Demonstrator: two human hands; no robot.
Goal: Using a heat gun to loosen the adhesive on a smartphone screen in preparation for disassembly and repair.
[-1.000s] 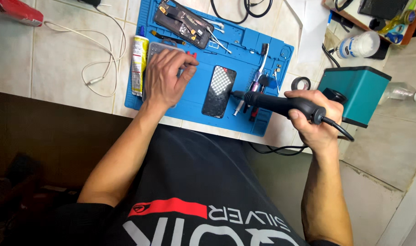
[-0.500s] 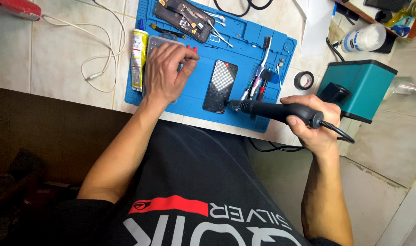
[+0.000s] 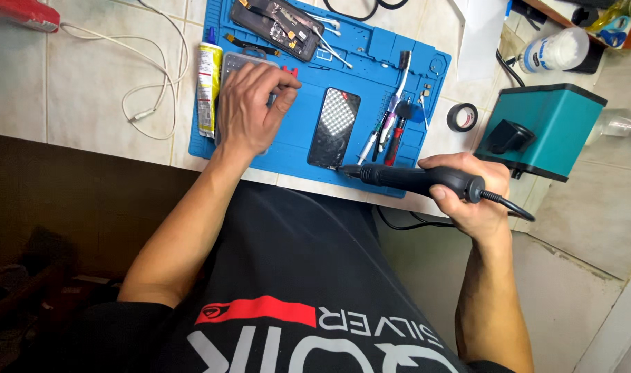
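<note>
Right hand moved nearer phone; grip wrapped around black handpiece, tip at phone's lower edge.

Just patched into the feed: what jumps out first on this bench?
The bright blue work mat on the tiled counter, with a dark phone lying face up at its middle. The right hand holds a black corded handpiece, its tip at the phone's near corner. The left hand rests on a grey parts case, and a teal box unit stands to the right.
</note>
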